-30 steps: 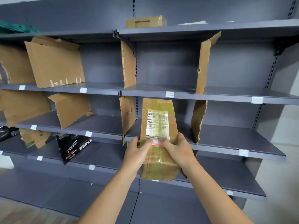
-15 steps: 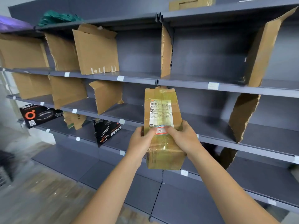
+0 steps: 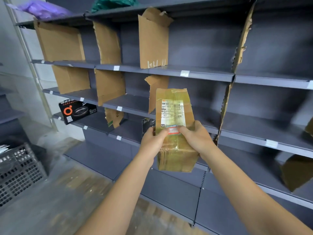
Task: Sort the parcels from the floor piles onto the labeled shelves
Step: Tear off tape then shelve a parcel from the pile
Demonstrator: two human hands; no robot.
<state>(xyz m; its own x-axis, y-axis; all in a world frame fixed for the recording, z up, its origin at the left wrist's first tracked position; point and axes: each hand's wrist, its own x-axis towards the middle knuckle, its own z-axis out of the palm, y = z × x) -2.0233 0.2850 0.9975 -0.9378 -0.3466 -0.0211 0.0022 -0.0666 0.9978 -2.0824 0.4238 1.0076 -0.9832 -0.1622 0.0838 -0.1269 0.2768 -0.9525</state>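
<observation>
Parcel (image 3: 174, 114) stays in left hand (image 3: 153, 141) and right hand (image 3: 194, 138); crate (image 3: 18, 170) newly visible.

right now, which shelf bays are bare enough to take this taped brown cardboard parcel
Bare: the grey shelf bay between the tall cardboard divider and the torn cardboard strip, and the bay below it, behind the taped brown parcel. Crowded: lower left, where the black box with an orange ring sits.

even soft light | motion blur lower left | wide-angle edge bending
</observation>
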